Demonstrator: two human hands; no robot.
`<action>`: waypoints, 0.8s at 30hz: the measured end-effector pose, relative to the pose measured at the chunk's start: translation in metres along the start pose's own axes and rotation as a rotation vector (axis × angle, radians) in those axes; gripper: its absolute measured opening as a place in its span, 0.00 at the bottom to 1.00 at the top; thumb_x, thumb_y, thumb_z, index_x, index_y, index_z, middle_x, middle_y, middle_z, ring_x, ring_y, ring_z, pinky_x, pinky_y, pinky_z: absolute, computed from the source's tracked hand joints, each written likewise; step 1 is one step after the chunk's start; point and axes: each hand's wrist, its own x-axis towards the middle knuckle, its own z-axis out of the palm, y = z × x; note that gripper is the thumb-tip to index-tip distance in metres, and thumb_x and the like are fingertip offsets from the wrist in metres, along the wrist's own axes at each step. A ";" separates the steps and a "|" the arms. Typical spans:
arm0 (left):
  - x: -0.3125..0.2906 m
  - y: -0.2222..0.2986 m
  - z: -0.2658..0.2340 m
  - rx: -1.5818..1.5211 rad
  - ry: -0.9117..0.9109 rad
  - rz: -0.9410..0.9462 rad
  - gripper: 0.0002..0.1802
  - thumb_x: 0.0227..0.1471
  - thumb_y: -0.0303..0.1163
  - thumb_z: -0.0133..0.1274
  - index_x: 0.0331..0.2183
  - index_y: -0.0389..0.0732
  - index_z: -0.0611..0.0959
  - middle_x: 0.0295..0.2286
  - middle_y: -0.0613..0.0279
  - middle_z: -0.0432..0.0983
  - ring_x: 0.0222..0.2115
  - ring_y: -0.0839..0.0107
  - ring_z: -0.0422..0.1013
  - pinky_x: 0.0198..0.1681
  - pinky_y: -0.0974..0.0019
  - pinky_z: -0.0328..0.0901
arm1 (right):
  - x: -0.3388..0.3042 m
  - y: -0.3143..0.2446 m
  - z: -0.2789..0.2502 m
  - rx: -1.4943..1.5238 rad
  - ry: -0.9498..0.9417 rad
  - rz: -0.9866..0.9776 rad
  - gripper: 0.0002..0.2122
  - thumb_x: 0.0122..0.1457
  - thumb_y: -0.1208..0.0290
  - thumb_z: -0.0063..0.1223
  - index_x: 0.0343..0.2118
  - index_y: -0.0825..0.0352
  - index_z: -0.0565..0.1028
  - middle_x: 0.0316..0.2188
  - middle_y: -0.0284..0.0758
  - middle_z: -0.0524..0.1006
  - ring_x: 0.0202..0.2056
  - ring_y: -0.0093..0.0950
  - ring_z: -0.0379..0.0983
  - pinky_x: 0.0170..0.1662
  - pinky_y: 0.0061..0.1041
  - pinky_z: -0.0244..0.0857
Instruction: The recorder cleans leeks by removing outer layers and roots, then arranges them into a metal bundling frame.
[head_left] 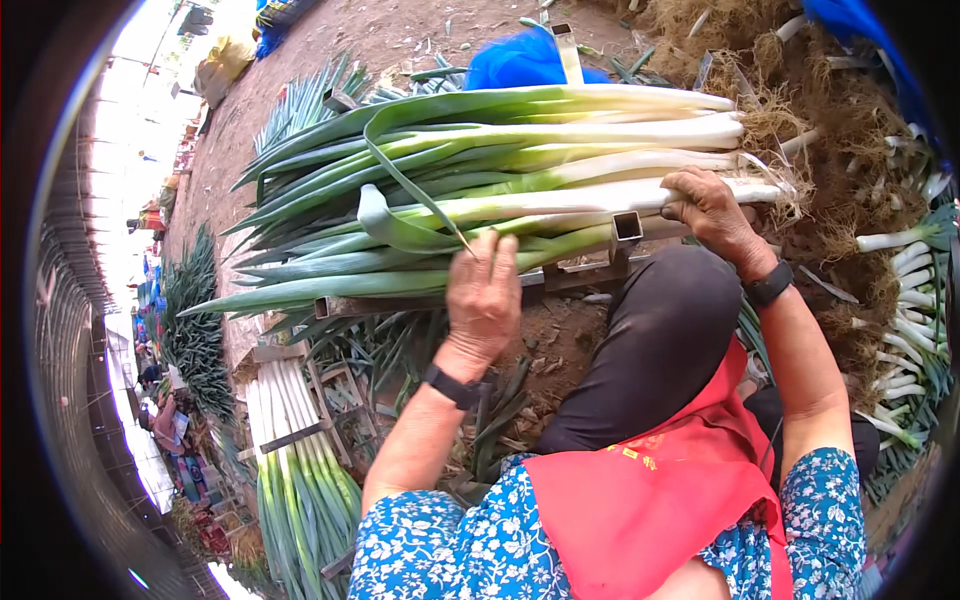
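A pile of long green onions (560,160) lies across a metal rack (625,238), leaves to the left and white stalks with roots to the right. My right hand (715,220) is closed round the white stalk of one onion near its root end. Over the green part, my left hand (483,305) has its fingertips together on the end of a long, curling leaf (400,175) that arches up from the pile. The left palm is turned down, so its grip shows only in part.
A tied bundle of green onions (290,400) sits in a frame at lower left. More onions (915,320) lie on the soil at right, beside rooty heaps (760,60). Blue plastic (520,62) lies behind the rack. My bent knee (680,310) is close to its front.
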 end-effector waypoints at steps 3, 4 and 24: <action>-0.001 -0.032 -0.023 0.199 -0.245 -0.155 0.23 0.49 0.26 0.54 0.50 0.37 0.78 0.47 0.51 0.74 0.47 0.60 0.70 0.56 0.54 0.59 | 0.022 -0.046 -0.019 0.217 -0.128 0.236 0.13 0.51 0.83 0.59 0.41 0.74 0.76 0.35 0.39 0.76 0.39 0.32 0.73 0.45 0.29 0.67; -0.009 -0.049 -0.018 0.086 -0.092 -0.230 0.24 0.51 0.28 0.55 0.51 0.37 0.76 0.45 0.51 0.75 0.48 0.57 0.70 0.56 0.53 0.60 | 0.017 -0.035 -0.017 0.235 0.005 0.142 0.13 0.50 0.83 0.60 0.41 0.73 0.76 0.36 0.39 0.76 0.40 0.32 0.72 0.46 0.29 0.66; 0.054 -0.077 -0.036 0.052 -0.593 -0.183 0.29 0.42 0.35 0.62 0.48 0.38 0.76 0.47 0.51 0.73 0.52 0.55 0.66 0.59 0.50 0.56 | -0.022 0.002 0.014 -0.212 0.001 -0.042 0.18 0.40 0.78 0.65 0.38 0.65 0.77 0.35 0.36 0.78 0.42 0.37 0.70 0.52 0.35 0.58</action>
